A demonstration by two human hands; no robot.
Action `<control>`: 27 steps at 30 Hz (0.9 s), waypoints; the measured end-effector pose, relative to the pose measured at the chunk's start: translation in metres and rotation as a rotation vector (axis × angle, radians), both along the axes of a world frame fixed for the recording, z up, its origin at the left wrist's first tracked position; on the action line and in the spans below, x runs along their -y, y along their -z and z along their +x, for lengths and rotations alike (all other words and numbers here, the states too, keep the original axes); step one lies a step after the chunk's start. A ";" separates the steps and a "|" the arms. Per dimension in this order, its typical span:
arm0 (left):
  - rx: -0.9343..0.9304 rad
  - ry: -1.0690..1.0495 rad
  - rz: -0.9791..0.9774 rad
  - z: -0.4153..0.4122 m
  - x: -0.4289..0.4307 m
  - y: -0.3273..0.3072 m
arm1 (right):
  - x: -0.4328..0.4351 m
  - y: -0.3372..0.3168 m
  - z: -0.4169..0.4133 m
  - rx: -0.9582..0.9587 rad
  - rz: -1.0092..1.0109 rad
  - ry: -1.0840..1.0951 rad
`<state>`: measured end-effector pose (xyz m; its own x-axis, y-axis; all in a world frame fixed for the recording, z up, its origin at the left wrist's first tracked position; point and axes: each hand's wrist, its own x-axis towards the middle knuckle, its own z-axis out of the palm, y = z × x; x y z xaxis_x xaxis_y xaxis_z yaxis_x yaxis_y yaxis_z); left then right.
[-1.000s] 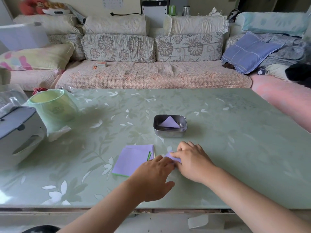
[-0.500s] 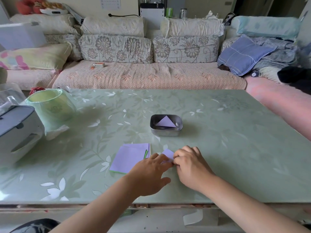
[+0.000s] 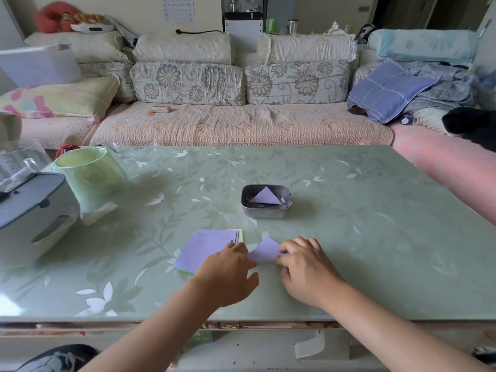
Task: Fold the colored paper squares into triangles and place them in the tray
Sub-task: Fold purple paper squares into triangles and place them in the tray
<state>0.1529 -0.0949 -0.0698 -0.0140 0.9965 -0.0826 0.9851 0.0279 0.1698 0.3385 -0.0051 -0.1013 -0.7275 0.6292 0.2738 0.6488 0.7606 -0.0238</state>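
A purple paper piece (image 3: 264,251) lies on the green table (image 3: 349,224) between my hands, folded into a triangle shape. My left hand (image 3: 228,273) touches its left corner with the fingertips. My right hand (image 3: 306,267) pinches its right corner with curled fingers. A stack of paper squares (image 3: 206,247), purple on top with yellow and green edges showing, lies just left of the piece. Beyond it stands a small metal tray (image 3: 266,210) holding one folded purple triangle (image 3: 265,197).
A green bin (image 3: 90,174) lined with a bag and a grey-white appliance (image 3: 32,213) stand at the table's left. A sofa (image 3: 241,124) with cushions runs along the far side. The table's near edge lies just under my forearms.
My hands have drawn apart toward the paper's two corners, so more of the folded purple piece shows between them. The camera has shifted slightly.
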 end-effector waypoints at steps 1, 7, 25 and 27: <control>0.020 -0.016 0.002 -0.002 0.001 0.000 | 0.000 0.000 -0.001 0.001 -0.004 0.005; 0.062 -0.094 -0.026 -0.018 0.006 0.003 | -0.001 0.003 -0.002 -0.012 -0.042 0.041; 0.133 0.158 0.146 0.010 -0.009 0.022 | 0.004 -0.011 0.006 0.070 -0.240 0.050; 0.126 0.165 0.168 0.011 -0.009 0.024 | 0.005 -0.011 0.008 0.079 -0.223 0.055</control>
<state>0.1643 -0.0860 -0.0942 0.1502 0.9842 0.0936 0.9447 -0.1708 0.2800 0.3462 -0.0104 -0.0906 -0.7043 0.7067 0.0674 0.6955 0.7059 -0.1343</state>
